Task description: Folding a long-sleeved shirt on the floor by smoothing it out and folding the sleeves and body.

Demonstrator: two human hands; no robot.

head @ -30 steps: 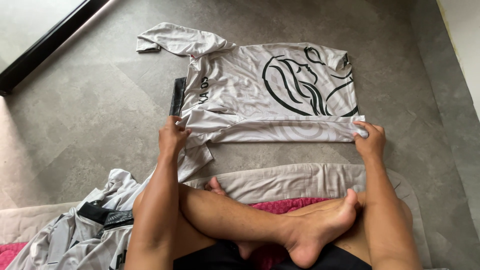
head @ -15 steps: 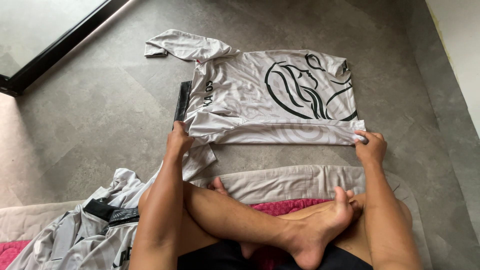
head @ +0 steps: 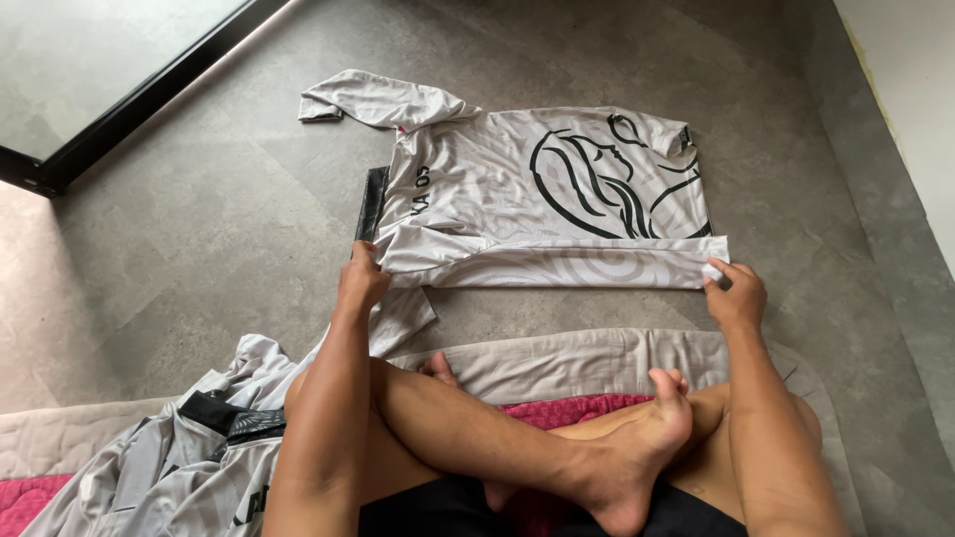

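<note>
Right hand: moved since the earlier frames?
No. The right hand stays at the folded near corner of the grey shirt, below its black print; only the view shifted.

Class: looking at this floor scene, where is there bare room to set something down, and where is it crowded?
Bare grey floor lies left of the spread shirt, up to the black door frame, and right of it toward the wall. Crowded: near the legs, with the crumpled garment and mat.

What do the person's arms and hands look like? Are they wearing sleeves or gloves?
Both arms are bare, with no sleeves in view. The left hand and right hand wear no gloves, and no rings, watch or bracelets show on either.
</note>
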